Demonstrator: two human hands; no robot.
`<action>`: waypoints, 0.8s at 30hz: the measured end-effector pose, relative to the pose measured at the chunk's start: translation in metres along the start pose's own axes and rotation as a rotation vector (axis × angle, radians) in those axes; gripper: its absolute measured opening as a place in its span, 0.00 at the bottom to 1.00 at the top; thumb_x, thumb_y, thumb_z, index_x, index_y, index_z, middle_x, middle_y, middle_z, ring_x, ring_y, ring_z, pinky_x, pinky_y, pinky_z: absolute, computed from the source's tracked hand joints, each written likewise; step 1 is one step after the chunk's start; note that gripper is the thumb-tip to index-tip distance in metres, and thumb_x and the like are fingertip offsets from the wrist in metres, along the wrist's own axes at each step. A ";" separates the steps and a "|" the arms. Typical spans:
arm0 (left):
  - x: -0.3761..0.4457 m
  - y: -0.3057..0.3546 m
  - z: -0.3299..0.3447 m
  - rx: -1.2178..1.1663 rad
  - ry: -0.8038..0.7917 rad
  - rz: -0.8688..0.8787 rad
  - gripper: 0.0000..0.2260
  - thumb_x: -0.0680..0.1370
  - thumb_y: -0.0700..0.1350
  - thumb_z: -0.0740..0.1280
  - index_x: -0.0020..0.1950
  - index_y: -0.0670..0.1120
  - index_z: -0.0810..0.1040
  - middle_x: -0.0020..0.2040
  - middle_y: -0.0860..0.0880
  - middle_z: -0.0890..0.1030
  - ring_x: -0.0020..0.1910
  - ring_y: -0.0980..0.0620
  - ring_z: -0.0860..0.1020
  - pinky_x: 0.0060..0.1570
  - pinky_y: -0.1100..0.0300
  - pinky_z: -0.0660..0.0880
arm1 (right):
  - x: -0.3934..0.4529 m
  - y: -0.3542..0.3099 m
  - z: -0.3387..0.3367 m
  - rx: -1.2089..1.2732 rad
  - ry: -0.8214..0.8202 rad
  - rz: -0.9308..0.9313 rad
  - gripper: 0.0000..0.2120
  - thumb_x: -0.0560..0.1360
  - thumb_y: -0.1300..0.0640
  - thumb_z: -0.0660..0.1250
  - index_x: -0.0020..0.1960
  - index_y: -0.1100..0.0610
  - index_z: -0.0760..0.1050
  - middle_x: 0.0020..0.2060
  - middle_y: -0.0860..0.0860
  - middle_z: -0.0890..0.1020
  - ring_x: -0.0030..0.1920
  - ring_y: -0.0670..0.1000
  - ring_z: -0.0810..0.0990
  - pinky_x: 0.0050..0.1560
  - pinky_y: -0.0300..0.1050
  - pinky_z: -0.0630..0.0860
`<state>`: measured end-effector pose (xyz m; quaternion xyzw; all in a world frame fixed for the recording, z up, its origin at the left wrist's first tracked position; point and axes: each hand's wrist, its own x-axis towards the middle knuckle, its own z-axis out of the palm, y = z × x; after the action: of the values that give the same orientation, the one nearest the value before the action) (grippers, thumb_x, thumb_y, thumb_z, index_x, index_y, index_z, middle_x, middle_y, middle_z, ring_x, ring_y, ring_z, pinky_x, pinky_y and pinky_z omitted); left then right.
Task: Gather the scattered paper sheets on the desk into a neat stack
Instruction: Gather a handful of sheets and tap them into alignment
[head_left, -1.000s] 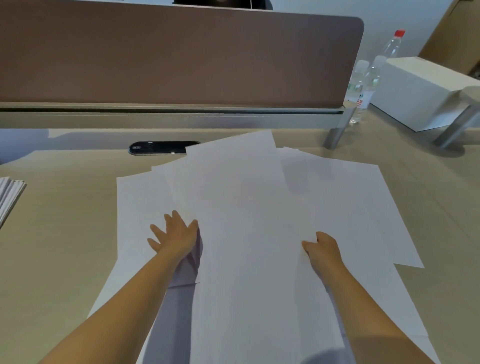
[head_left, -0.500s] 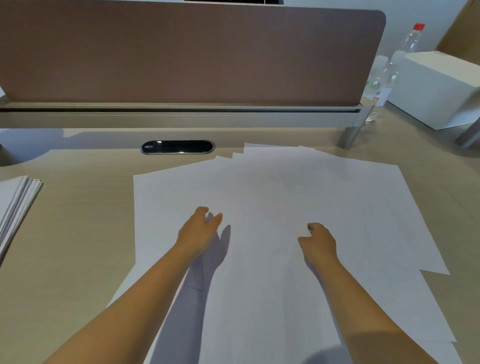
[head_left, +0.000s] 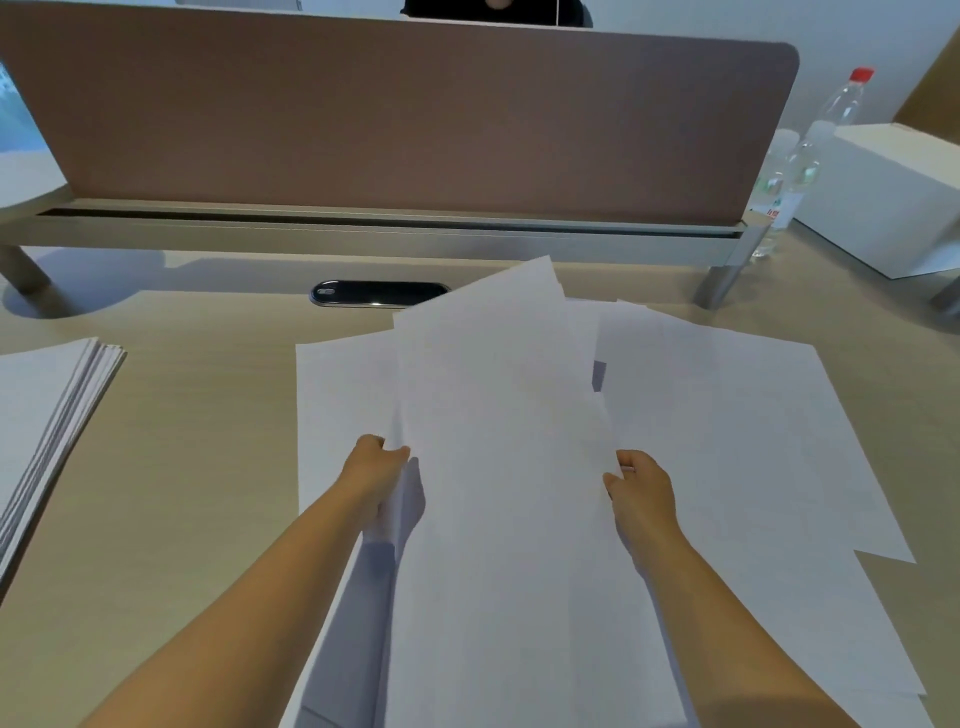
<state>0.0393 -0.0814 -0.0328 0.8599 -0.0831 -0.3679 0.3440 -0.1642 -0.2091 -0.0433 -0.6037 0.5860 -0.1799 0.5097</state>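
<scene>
Several white paper sheets (head_left: 737, 415) lie fanned out and overlapping on the wooden desk (head_left: 197, 467). A bundle of sheets (head_left: 498, 441) is raised off the desk in the middle, its far end tilted up. My left hand (head_left: 376, 470) grips the bundle's left edge. My right hand (head_left: 641, 486) grips its right edge. One sheet (head_left: 332, 395) still lies flat under the bundle at the left.
A neat pile of paper (head_left: 47, 415) sits at the left edge of the desk. A brown divider panel (head_left: 405, 119) runs along the back, with a black cable port (head_left: 379, 294) in front. Plastic bottles (head_left: 810, 156) and a white box (head_left: 904, 192) stand at the far right.
Both hands went from lying flat on the sheets to closing on the side edges of a bundle. The bundle has lifted off the desk.
</scene>
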 end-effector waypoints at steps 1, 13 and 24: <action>-0.001 -0.003 0.000 -0.009 -0.008 0.013 0.16 0.80 0.44 0.59 0.64 0.37 0.68 0.57 0.38 0.75 0.54 0.39 0.75 0.49 0.52 0.72 | 0.000 0.001 0.002 -0.015 -0.027 0.007 0.09 0.75 0.64 0.59 0.52 0.54 0.71 0.46 0.51 0.78 0.48 0.56 0.79 0.56 0.55 0.76; -0.003 -0.033 -0.027 -0.079 0.019 0.098 0.17 0.77 0.42 0.64 0.29 0.43 0.65 0.30 0.44 0.69 0.34 0.47 0.69 0.33 0.59 0.63 | 0.005 0.008 0.005 -0.242 0.105 0.019 0.16 0.77 0.65 0.58 0.32 0.56 0.62 0.29 0.49 0.68 0.30 0.48 0.66 0.34 0.42 0.63; -0.020 -0.023 -0.026 0.279 -0.149 0.127 0.22 0.81 0.52 0.52 0.66 0.37 0.68 0.66 0.40 0.68 0.61 0.43 0.71 0.63 0.53 0.68 | -0.009 -0.004 0.023 -0.099 -0.145 0.023 0.13 0.75 0.70 0.56 0.57 0.64 0.73 0.49 0.58 0.79 0.46 0.56 0.76 0.42 0.42 0.73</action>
<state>0.0402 -0.0425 -0.0234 0.8626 -0.2130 -0.3930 0.2370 -0.1459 -0.1931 -0.0464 -0.6328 0.5626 -0.1004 0.5224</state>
